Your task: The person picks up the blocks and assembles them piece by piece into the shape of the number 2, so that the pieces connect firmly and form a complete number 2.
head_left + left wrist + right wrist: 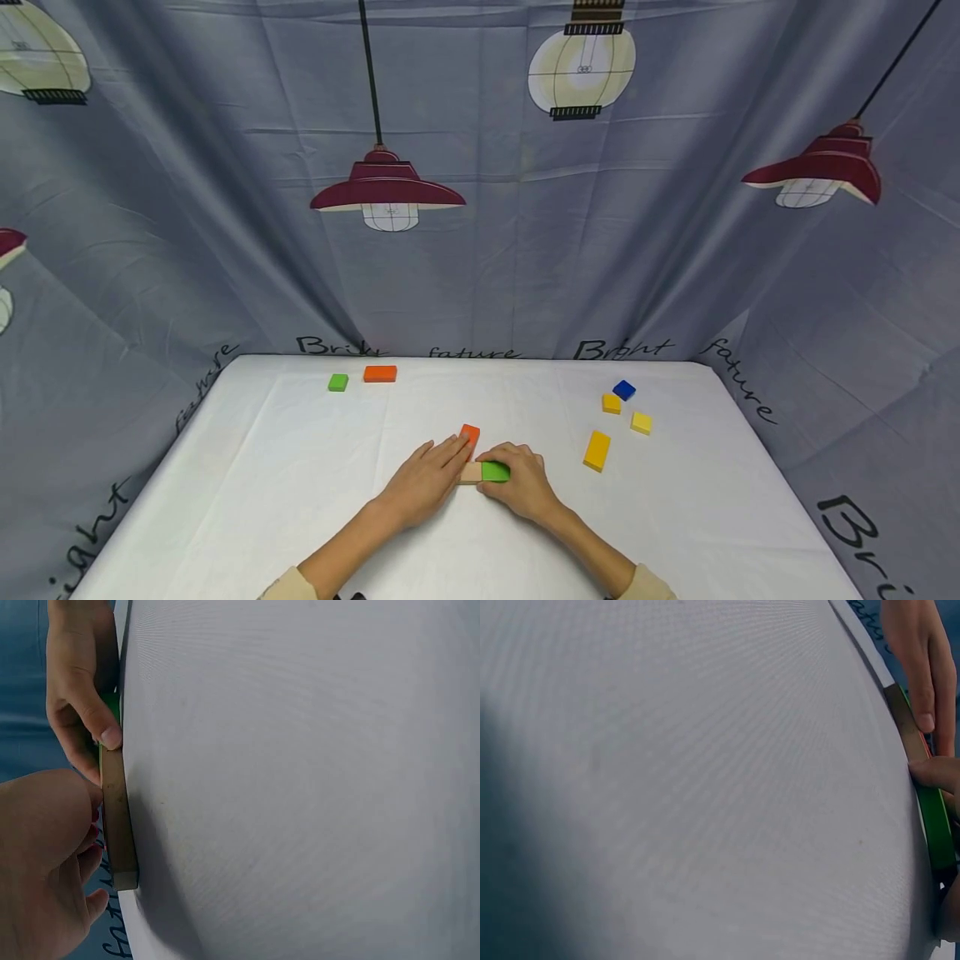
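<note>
My right hand (522, 482) pinches a green block (495, 472) between thumb and fingers at the table's middle. End to end with it lies a plain wooden block (470, 473), partly covered by my left hand (426, 483). The left fingers stretch out flat and rest on an orange block (471, 433) standing off behind the wooden one. In the left wrist view, the wooden block (116, 817) shows its long side, with the right thumb near the joint. The right wrist view shows the green block (934, 825) beside the wooden one, lying flat on the cloth.
At the back left lie a small green block (338, 382) and an orange block (380, 374). On the right are a blue block (624, 390), two small yellow blocks (611, 403) and a longer yellow one (596, 451). A white cloth (300, 467) covers the table; a grey curtain (480, 275) hangs behind.
</note>
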### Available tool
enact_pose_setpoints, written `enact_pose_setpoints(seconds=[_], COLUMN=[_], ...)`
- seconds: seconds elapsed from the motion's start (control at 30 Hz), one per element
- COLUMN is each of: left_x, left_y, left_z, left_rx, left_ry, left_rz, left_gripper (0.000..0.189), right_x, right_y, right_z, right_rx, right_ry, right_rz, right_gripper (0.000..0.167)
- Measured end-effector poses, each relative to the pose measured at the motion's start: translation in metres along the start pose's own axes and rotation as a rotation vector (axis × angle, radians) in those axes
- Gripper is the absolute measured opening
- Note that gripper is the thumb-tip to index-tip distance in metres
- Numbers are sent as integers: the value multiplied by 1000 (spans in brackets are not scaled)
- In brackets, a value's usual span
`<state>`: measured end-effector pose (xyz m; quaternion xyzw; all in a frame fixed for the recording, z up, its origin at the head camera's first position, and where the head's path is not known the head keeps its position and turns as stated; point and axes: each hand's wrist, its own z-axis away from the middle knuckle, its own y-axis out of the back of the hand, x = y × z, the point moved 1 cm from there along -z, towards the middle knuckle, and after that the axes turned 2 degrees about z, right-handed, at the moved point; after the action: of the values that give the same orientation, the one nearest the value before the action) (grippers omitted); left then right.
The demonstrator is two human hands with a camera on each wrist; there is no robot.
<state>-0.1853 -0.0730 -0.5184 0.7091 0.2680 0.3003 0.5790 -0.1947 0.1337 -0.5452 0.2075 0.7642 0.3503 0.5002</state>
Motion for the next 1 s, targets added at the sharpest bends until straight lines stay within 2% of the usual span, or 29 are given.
enact_pose_setpoints(seconds=[0.4,0.57,0.7,0.8,1.0], left_x=[0,1,0,0,1], left_y=[-4,-3,-4,-4,-3], left_z=[0,0,0,0,-1], left_rx=[-6,-3,-2,1,-2], left_ry=[-4,-2,-8,-11,-9], left_rz=[-30,-32,-57,-68,-62], left_gripper=[45,45,46,45,45], right_x=[-2,1,5,7,11], right_y=[1,3,8,15,35], right_z=[2,3,3,4,10], right_rx=[-5,-25,-67,-83,-44], right_ry=[-3,-6,-25,-43,-92], right_rz=[-4,-18,-69,-134,-252], right_gripper=[33,41,49,49,38])
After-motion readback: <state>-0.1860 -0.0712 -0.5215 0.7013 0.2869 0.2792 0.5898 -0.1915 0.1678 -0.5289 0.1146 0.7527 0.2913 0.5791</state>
